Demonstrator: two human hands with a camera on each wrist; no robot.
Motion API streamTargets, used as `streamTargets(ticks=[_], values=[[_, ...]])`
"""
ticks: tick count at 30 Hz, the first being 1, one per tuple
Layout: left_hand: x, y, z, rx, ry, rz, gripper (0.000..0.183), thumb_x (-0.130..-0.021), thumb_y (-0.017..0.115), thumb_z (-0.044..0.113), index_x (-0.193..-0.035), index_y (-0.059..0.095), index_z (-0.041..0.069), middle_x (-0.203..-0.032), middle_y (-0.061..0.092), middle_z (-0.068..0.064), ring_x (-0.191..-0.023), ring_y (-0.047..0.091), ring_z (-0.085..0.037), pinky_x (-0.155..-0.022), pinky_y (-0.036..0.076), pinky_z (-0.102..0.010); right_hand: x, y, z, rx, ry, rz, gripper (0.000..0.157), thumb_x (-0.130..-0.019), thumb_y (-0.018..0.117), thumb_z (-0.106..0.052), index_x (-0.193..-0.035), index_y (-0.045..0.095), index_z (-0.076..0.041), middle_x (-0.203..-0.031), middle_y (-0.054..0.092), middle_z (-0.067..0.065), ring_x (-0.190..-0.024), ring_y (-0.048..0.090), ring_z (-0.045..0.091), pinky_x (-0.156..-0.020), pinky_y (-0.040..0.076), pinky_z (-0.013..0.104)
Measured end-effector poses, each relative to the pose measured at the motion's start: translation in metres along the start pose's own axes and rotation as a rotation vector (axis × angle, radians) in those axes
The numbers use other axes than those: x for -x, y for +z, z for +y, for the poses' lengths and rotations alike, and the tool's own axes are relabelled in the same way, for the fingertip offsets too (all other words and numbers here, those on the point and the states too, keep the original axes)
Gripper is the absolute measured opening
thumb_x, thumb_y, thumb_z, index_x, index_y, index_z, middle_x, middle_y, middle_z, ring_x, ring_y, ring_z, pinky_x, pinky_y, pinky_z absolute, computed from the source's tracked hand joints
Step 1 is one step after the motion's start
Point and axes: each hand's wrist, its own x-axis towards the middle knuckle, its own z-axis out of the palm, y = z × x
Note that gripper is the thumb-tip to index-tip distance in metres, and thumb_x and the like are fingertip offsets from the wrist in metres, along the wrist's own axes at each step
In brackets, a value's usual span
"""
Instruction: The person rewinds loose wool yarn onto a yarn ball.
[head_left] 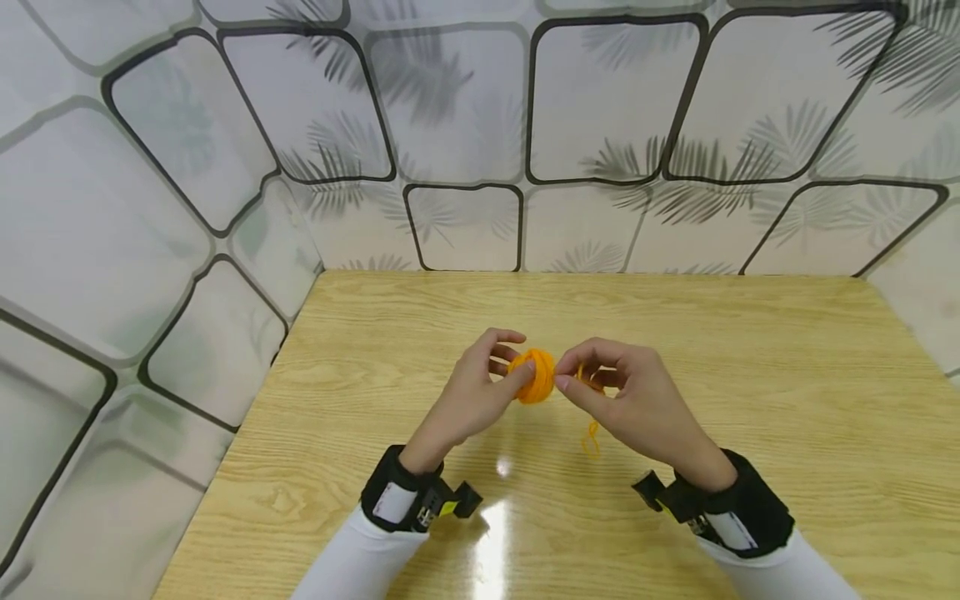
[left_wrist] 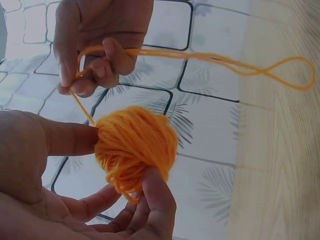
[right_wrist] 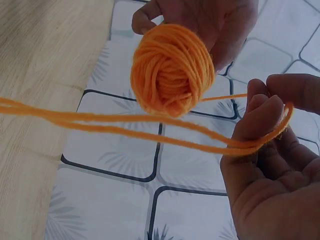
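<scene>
An orange ball of yarn [head_left: 536,377] is held over the table by my left hand [head_left: 476,387], its thumb on one side and fingertips on the other. In the left wrist view the wound strands of the yarn ball [left_wrist: 137,145] show clearly. My right hand [head_left: 633,396], just to the right, pinches the strand that leaves the ball between thumb and forefinger. A short taut length joins the ball to those fingertips. From the right hand a doubled tail of yarn [left_wrist: 225,60] hangs down and ends in a loop [left_wrist: 295,72].
Below the hands lies a wood-grain table [head_left: 360,350] with a glossy reflection near its front. A pale wall covering [head_left: 465,108] with dark outlines and palm leaves stands behind and at the left. Both wrists wear black straps [head_left: 731,504] with small cameras.
</scene>
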Motion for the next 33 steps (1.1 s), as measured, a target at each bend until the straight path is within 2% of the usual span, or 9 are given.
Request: streamTargets(ticks=[9, 17, 23, 27, 33], values=[[-0.007, 0.002, -0.007, 0.072, -0.012, 0.077, 0.038, -0.090, 0.057, 0.030, -0.124, 0.048, 0.015, -0.105, 0.052, -0.009, -0.089, 0.053, -0.028, -0.065, 0.049, -0.032, 0.010, 0.005, -0.006, 0.005, -0.010, -0.007, 0.005, -0.086, 0.064, -0.024, -0.090, 0.063, -0.022, -0.090, 0.061, -0.009, -0.074, 0.053, 0.014, -0.066, 0.049, 0.032], [-0.012, 0.002, -0.008, 0.270, -0.054, 0.109, 0.040, -0.090, 0.058, 0.024, -0.126, 0.046, 0.010, -0.108, 0.049, -0.017, -0.088, 0.056, -0.027, -0.072, 0.051, -0.036, 0.019, 0.015, -0.009, -0.024, 0.000, -0.051, 0.005, -0.086, 0.064, -0.024, -0.090, 0.062, -0.022, -0.085, 0.061, -0.008, -0.073, 0.054, 0.013, -0.061, 0.050, 0.032], [-0.015, 0.000, -0.006, 0.358, -0.078, 0.134, 0.038, -0.091, 0.057, 0.024, -0.125, 0.047, 0.010, -0.108, 0.047, -0.016, -0.089, 0.056, -0.027, -0.075, 0.050, -0.041, 0.026, 0.023, -0.006, -0.071, 0.010, -0.092, 0.004, -0.086, 0.064, -0.023, -0.090, 0.061, -0.022, -0.085, 0.061, -0.006, -0.072, 0.056, 0.013, -0.059, 0.050, 0.032], [-0.015, -0.002, -0.004, 0.422, -0.093, 0.125, 0.037, -0.091, 0.057, 0.023, -0.124, 0.047, 0.011, -0.110, 0.049, -0.016, -0.094, 0.057, -0.027, -0.076, 0.050, -0.040, 0.030, 0.029, -0.002, -0.094, 0.023, -0.119, 0.005, -0.086, 0.063, -0.023, -0.090, 0.061, -0.021, -0.085, 0.061, -0.005, -0.072, 0.056, 0.013, -0.059, 0.050, 0.032], [-0.015, -0.005, -0.001, 0.565, -0.094, 0.070, 0.037, -0.092, 0.055, 0.024, -0.125, 0.046, 0.009, -0.116, 0.052, -0.018, -0.101, 0.055, -0.028, -0.082, 0.047, -0.042, 0.034, 0.034, 0.004, -0.113, 0.035, -0.121, 0.006, -0.087, 0.063, -0.024, -0.090, 0.061, -0.019, -0.086, 0.060, -0.005, -0.073, 0.055, 0.014, -0.057, 0.049, 0.031]])
